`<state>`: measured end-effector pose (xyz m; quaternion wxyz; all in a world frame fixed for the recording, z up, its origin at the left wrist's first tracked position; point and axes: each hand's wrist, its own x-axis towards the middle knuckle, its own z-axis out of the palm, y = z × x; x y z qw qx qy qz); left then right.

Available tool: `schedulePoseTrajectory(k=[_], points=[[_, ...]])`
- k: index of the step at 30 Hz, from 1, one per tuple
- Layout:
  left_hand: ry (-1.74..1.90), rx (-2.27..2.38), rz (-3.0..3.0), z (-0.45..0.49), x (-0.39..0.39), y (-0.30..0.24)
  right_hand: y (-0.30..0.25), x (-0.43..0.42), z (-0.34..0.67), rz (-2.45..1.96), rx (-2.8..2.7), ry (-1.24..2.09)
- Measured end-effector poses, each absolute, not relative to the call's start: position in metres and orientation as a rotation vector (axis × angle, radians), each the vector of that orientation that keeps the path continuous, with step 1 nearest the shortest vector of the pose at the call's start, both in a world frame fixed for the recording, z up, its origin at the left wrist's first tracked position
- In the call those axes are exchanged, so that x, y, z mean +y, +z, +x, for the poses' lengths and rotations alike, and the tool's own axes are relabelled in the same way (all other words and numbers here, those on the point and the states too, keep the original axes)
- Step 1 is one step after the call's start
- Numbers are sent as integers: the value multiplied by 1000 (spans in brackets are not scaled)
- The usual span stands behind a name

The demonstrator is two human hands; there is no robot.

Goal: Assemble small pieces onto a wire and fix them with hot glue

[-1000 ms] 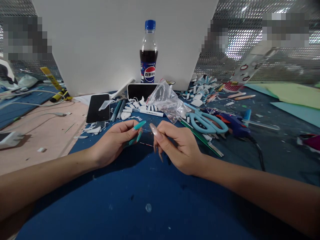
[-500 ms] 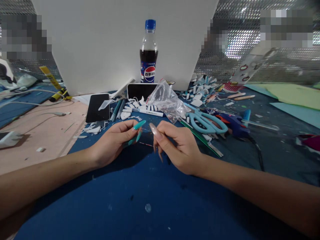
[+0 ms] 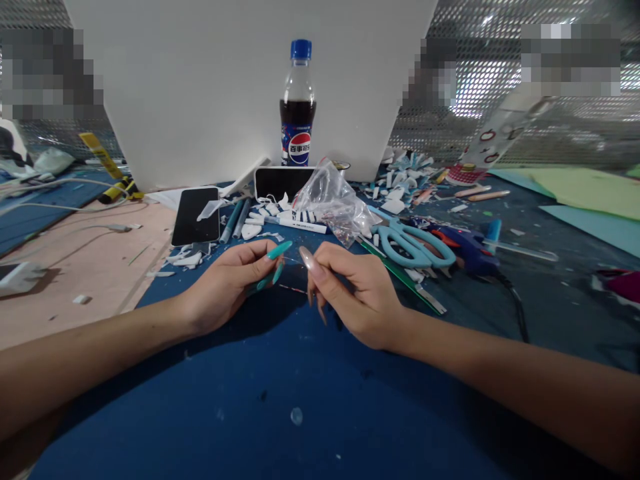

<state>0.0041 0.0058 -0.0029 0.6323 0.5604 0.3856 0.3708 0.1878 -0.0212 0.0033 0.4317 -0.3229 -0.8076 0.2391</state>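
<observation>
Over the blue table surface, my left hand [image 3: 223, 287], with long teal nails, is closed in a pinch. Facing it a short gap away, my right hand [image 3: 363, 297] also pinches, its long nails pale and glossy. A very fine thread-like strand [image 3: 294, 259] shows between the two sets of fingertips; its ends are hidden in the fingers. Below the gap a thin pinkish line [image 3: 293, 289] is visible, too small to name. Green-handled tweezers [image 3: 407, 283] lie beside my right hand, near light-blue scissors [image 3: 415, 247].
Beyond my hands are a clear plastic bag [image 3: 345, 207], a white marker [image 3: 303, 223], a dark phone [image 3: 197, 217] and a cola bottle [image 3: 299, 113] before a white board [image 3: 200, 87]. A blue glue gun [image 3: 467, 250] with its cord lies right. White scraps [image 3: 395, 190] are scattered about.
Almost nothing differs. Both hands keep the same pinched pose, with only a tiny shift of the right fingertips.
</observation>
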Motion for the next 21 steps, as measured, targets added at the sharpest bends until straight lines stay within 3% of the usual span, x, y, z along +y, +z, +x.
schedulePoseTrajectory(k=[21], points=[[862, 784, 1151, 5, 6, -4, 3, -22, 188, -801, -2018, 578]])
